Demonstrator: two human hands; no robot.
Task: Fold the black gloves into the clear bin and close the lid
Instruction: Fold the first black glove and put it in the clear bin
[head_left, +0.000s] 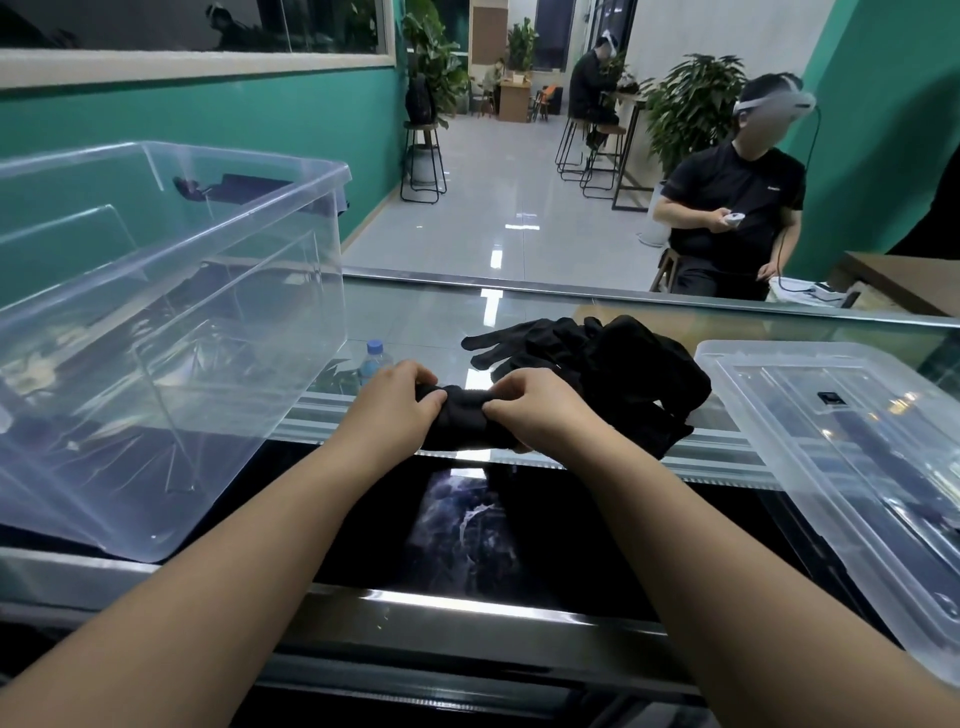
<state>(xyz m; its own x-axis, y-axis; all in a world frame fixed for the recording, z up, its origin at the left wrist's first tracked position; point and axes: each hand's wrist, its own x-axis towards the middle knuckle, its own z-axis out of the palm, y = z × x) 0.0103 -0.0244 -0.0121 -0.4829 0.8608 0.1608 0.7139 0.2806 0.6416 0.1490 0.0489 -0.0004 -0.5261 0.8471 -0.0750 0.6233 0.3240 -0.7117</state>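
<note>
Both hands (462, 408) pinch soft, rolled blk glove (465, 421).

Black gloves (597, 358); clear bin (156, 312) and clear lid (841, 447); blue-capped bottle (375, 358); teal wall (208, 119); glassy tabletop (519, 306).

Your hands in view: two, left hand (397, 402) and right hand (535, 410), both lower centre. Clear bin (171, 322): one, left of frame. Lid (841, 447): one, right of frame. Folded glove bundle (467, 421) between your hands: one. Glove pile (597, 358) right of centre: one heap, exact glove count unreadable. Water bottle (375, 359): one, centre. Other people: three, upper right. Potted plants: at least three, top of frame.
</note>
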